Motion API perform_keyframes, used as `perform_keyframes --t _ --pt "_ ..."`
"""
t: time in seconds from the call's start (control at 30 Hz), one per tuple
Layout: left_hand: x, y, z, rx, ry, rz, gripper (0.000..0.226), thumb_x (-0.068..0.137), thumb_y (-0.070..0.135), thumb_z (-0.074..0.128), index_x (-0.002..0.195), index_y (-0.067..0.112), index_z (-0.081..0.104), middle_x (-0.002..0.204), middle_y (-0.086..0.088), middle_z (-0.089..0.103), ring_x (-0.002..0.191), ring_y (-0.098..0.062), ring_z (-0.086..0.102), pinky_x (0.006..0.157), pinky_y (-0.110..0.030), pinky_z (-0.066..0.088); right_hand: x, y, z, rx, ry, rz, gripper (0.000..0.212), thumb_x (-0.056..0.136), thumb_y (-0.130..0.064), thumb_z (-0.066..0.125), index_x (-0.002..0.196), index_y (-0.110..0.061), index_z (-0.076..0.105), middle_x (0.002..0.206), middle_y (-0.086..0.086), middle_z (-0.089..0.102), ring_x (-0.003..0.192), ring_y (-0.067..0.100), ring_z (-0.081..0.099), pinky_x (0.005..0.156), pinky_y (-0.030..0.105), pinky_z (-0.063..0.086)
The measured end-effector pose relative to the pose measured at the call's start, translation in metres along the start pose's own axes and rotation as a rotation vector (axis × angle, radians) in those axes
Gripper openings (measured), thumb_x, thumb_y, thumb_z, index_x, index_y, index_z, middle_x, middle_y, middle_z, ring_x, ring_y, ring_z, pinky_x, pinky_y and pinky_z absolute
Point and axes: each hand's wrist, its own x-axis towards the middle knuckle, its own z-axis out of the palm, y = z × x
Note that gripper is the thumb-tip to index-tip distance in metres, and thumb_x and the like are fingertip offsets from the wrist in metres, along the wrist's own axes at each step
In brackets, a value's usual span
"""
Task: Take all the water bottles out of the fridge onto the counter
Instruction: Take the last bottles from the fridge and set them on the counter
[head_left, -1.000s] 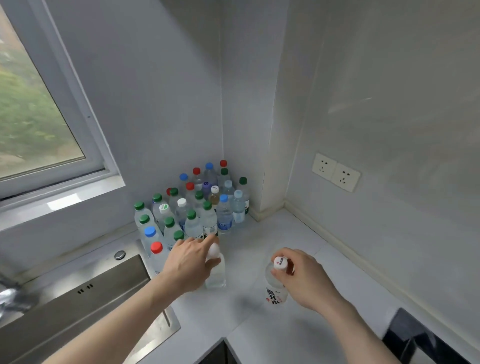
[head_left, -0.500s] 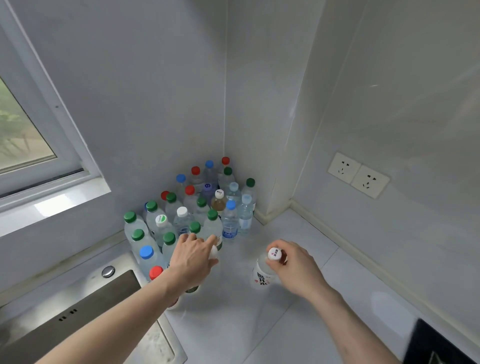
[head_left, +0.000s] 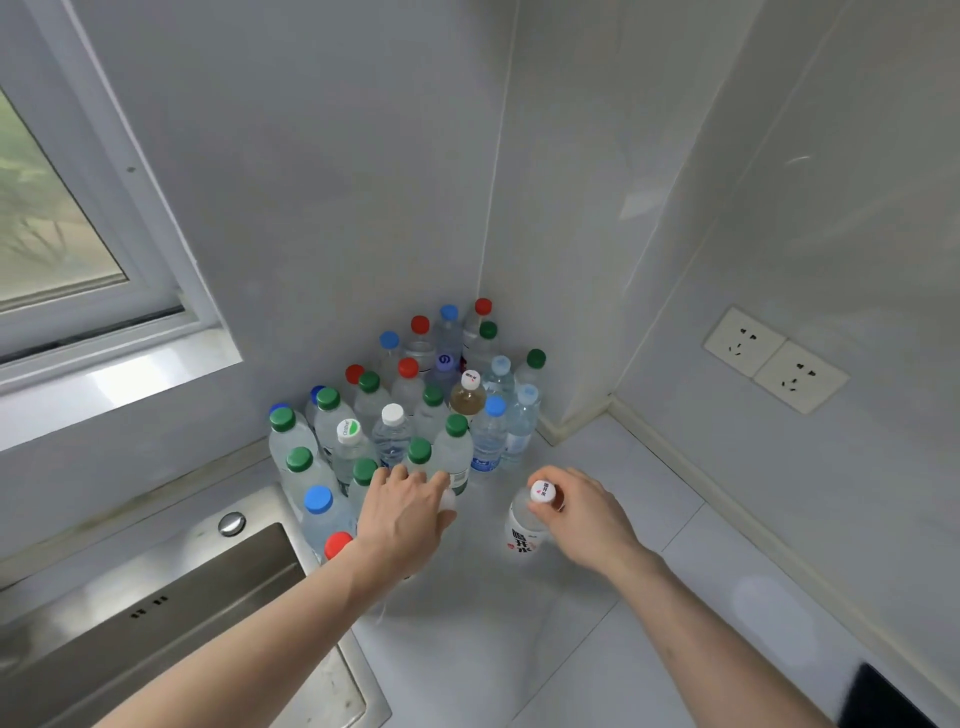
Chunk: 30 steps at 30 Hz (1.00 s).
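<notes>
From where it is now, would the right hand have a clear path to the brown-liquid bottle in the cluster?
Probably not cleanly. The right hand grips a white-capped bottle, and the brown-liquid bottle stands behind a blue-capped bottle and a green-capped one. Only its cap looks reachable from above.

A single head-worn wide-angle view looks forward and steeply down into the wall corner (head_left: 480, 280), close above the bench (head_left: 597, 649). The window (head_left: 62, 234) lies left of that corner, the wall sockets (head_left: 774, 358) right of it, the sink (head_left: 171, 618) below-left.
</notes>
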Motion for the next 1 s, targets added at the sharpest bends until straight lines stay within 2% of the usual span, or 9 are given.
perform_keyframes --t 0.13,0.3,0.6,0.83,0.93,1.0 --pt "-0.001 -0.004 -0.001 -0.035 0.018 0.008 0.043 0.101 0.052 0.049 0.138 0.031 0.052 0.127 0.001 0.062 0.116 -0.025 0.056 0.103 -0.039 0.038 0.017 -0.008 0.006 -0.032 -0.012 -0.04 0.01 0.099 -0.039 0.06 0.108 -0.04 0.06 0.103 -0.01 0.059 0.094 0.021 0.06 0.082 0.038 0.051" --pt "0.003 -0.004 -0.003 -0.06 -0.01 -0.038 0.036 0.098 0.048 0.056 0.127 0.029 0.061 0.115 0.004 0.068 0.107 -0.023 0.061 0.094 -0.037 0.037 0.036 -0.023 0.014 -0.085 -0.056 -0.085 0.017 0.102 -0.033 0.057 0.117 -0.04 0.061 0.104 -0.008 0.056 0.098 0.022 0.059 0.081 0.035 0.046" --pt "0.007 0.0 -0.001 -0.084 -0.014 -0.112 0.033 0.096 0.047 0.06 0.121 0.026 0.06 0.113 0.003 0.069 0.104 -0.024 0.062 0.089 -0.038 0.038 0.057 -0.046 0.024 -0.167 -0.141 -0.157 0.026 0.105 -0.032 0.055 0.129 -0.043 0.058 0.115 -0.005 0.054 0.108 0.025 0.059 0.087 0.039 0.049" --pt "0.007 0.002 -0.001 -0.089 -0.02 -0.124 0.034 0.097 0.047 0.06 0.124 0.026 0.06 0.116 0.003 0.069 0.107 -0.025 0.061 0.09 -0.038 0.039 0.058 -0.053 0.028 -0.186 -0.148 -0.174 0.027 0.107 -0.031 0.05 0.132 -0.041 0.056 0.119 -0.003 0.053 0.106 0.028 0.06 0.085 0.041 0.05" --pt "0.005 0.002 -0.003 -0.093 -0.02 -0.129 0.034 0.097 0.047 0.06 0.124 0.026 0.059 0.116 0.003 0.068 0.107 -0.024 0.061 0.09 -0.038 0.038 0.054 -0.052 0.029 -0.185 -0.147 -0.158 0.036 0.108 -0.031 0.048 0.143 -0.042 0.051 0.127 -0.003 0.052 0.11 0.029 0.061 0.088 0.042 0.052" --pt "0.005 0.002 -0.004 -0.086 -0.023 -0.123 0.035 0.097 0.048 0.059 0.124 0.027 0.059 0.117 0.003 0.068 0.108 -0.024 0.06 0.09 -0.038 0.038 0.05 -0.052 0.027 -0.19 -0.154 -0.152 0.048 0.108 -0.032 0.049 0.154 -0.042 0.04 0.137 -0.003 0.049 0.118 0.028 0.059 0.093 0.042 0.052"
